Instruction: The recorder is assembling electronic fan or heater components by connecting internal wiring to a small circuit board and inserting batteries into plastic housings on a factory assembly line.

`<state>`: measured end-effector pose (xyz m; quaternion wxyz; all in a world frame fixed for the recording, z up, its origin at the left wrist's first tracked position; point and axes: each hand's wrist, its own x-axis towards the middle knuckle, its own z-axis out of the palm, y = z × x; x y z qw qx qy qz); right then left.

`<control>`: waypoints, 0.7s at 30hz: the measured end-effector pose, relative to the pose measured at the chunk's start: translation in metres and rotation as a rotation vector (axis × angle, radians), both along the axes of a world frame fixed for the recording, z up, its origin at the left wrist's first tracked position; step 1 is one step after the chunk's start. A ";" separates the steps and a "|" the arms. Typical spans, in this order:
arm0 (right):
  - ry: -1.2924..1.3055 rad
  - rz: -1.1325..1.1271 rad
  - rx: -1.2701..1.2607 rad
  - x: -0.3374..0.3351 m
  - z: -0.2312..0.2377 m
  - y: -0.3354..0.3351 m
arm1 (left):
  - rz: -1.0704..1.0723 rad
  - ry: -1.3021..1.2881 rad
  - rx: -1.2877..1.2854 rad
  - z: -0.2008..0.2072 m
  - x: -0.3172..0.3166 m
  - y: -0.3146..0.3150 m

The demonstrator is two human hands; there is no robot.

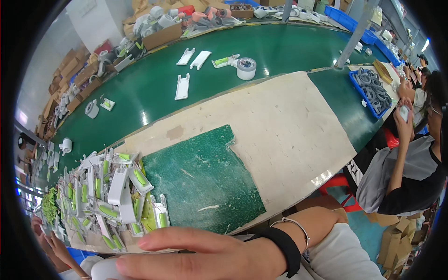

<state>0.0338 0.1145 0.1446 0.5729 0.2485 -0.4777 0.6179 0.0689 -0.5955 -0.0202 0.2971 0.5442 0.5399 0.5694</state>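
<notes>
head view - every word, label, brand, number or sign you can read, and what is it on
Black cloth at right: large white characters, only partly in view; I don't copy out printed text.
White pillar at upper left: faint marks, too blurred to read.
Round white part: detail on top, too small to tell if it is text.
Green cells: no print can be made out.
</notes>
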 end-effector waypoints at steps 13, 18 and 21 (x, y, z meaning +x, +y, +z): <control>0.094 0.174 0.434 -0.052 -0.004 0.042 | 0.134 0.273 -0.140 0.194 -0.091 0.553; -0.250 0.225 0.762 -0.060 -0.009 0.074 | 0.191 0.271 -0.224 0.204 -0.121 0.550; -0.316 0.205 0.775 -0.104 -0.015 0.066 | 0.297 0.254 -0.355 0.202 -0.150 0.546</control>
